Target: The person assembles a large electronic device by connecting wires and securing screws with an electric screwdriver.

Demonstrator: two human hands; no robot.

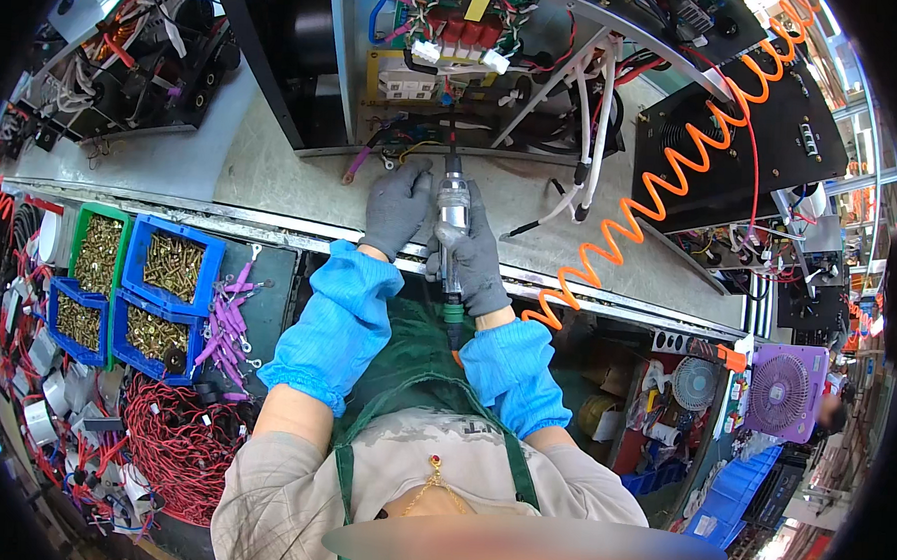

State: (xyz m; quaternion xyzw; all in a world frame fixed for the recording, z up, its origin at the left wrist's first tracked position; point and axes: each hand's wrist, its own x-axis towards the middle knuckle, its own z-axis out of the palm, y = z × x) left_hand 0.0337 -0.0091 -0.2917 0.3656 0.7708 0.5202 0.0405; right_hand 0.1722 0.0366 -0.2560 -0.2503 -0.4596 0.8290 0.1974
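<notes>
My right hand (478,256), in a grey glove, is wrapped around a silver air screwdriver (455,208) with a green hose fitting at its rear. The tool's dark bit points away from me into an open metal cabinet (394,150) full of wiring and boards. Beside the tool, on its left, my gloved left hand (396,210) is closed with its fingers curled at the cabinet's front edge; what they hold is hidden. A purple-sleeved cable lug (356,164) and a yellow wire lie just ahead of that hand. Blue sleeves cover both forearms.
An orange coiled air hose (662,194) crosses the right side. Blue and green bins (174,258) of screws, purple cable lugs (229,320) and red wire bundles (186,449) are at the left. Other open units stand on both sides; a purple fan (786,392) is at the right.
</notes>
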